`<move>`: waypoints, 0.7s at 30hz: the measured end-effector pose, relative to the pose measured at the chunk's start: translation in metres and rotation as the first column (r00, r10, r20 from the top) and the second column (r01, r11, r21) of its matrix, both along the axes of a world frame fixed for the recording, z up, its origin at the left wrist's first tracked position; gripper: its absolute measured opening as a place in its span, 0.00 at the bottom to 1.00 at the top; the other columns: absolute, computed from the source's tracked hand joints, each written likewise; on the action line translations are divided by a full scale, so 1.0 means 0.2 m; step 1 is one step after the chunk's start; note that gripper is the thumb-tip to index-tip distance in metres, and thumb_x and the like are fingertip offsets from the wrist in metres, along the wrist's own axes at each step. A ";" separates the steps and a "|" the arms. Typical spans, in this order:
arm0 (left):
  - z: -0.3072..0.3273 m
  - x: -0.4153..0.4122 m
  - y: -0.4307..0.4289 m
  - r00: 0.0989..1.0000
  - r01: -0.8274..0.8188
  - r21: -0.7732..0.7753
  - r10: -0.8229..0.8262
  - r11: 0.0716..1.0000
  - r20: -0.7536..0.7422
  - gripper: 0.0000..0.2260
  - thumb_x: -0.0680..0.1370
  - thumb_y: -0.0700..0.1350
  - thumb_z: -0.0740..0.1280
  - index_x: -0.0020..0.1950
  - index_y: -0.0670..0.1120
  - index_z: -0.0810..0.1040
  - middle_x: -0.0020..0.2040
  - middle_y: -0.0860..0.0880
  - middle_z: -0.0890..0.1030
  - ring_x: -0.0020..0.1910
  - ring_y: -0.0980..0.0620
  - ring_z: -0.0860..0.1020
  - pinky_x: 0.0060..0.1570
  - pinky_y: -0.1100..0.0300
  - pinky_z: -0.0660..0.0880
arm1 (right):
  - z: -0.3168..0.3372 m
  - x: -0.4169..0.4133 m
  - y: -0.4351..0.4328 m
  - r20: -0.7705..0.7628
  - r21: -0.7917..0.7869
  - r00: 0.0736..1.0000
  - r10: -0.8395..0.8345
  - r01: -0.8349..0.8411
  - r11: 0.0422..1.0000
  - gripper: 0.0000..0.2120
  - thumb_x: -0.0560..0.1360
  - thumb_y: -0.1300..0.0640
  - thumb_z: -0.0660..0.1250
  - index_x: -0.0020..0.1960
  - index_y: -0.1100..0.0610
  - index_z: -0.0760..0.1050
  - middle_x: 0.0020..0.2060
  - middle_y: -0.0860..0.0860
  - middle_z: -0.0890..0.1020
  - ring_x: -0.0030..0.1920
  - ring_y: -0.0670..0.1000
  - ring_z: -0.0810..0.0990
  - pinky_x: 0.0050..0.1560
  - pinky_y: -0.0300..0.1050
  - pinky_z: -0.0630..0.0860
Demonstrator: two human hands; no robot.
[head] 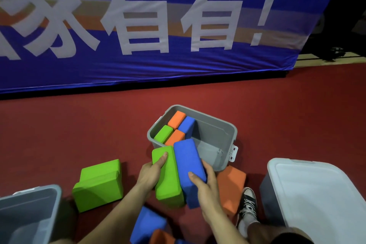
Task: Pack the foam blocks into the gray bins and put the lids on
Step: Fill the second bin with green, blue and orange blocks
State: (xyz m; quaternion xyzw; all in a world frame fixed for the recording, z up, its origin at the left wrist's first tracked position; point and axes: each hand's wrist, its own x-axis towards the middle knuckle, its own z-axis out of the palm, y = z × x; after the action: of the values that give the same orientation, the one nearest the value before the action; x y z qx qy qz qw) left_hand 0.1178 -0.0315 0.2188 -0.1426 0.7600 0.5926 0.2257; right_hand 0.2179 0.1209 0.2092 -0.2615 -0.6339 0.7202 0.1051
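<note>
An open gray bin [215,125] stands on the red floor ahead of me, with several orange, blue and green foam blocks [179,126] packed along its left side. My left hand [151,172] grips a green block [168,176] and my right hand [204,186] grips a blue block [188,162]. The two blocks are held side by side just in front of the bin's near edge. Loose blocks lie around me: a green pair [99,182] to the left, an orange one [230,186] to the right, blue [148,224] and orange [160,236] ones below my arms.
A second open gray bin [29,216] sits at the lower left. A gray bin with its white lid [316,194] on stands at the lower right, beside my sneaker [246,206]. A large blue banner [138,25] closes off the space behind.
</note>
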 end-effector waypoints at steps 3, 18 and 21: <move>-0.02 -0.06 0.03 0.999 0.014 0.041 -0.016 0.999 0.047 0.27 0.70 0.65 0.72 0.54 0.42 0.83 0.46 0.49 0.87 0.46 0.49 0.85 0.54 0.48 0.80 | -0.03 -0.02 0.02 0.019 -0.029 0.999 -0.031 0.032 0.999 0.25 0.61 0.56 0.76 0.57 0.51 0.77 0.52 0.46 0.84 0.54 0.46 0.81 0.55 0.46 0.76; -0.06 -0.61 0.44 0.951 0.298 -0.014 -0.298 0.954 -0.082 0.09 0.75 0.53 0.73 0.44 0.48 0.82 0.44 0.53 0.86 0.38 0.61 0.84 0.38 0.66 0.79 | -0.19 -0.66 0.41 0.055 -0.145 0.998 0.017 -0.009 0.989 0.16 0.75 0.51 0.72 0.62 0.53 0.78 0.52 0.49 0.86 0.52 0.51 0.85 0.57 0.58 0.80; -0.07 -0.77 0.56 0.916 0.310 -0.199 -0.348 0.930 -0.199 0.18 0.74 0.63 0.70 0.39 0.48 0.81 0.41 0.54 0.85 0.45 0.53 0.83 0.50 0.56 0.79 | -0.22 -0.83 0.52 0.062 -0.130 0.997 -0.040 0.047 0.990 0.15 0.75 0.52 0.72 0.61 0.54 0.78 0.50 0.50 0.86 0.51 0.52 0.86 0.56 0.58 0.81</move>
State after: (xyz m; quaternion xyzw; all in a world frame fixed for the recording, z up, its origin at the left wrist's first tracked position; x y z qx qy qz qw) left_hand -0.0356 0.0814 0.2043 0.0395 0.8399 0.4943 0.2205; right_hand 0.0525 0.2248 0.1649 -0.3027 -0.5823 0.7498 0.0847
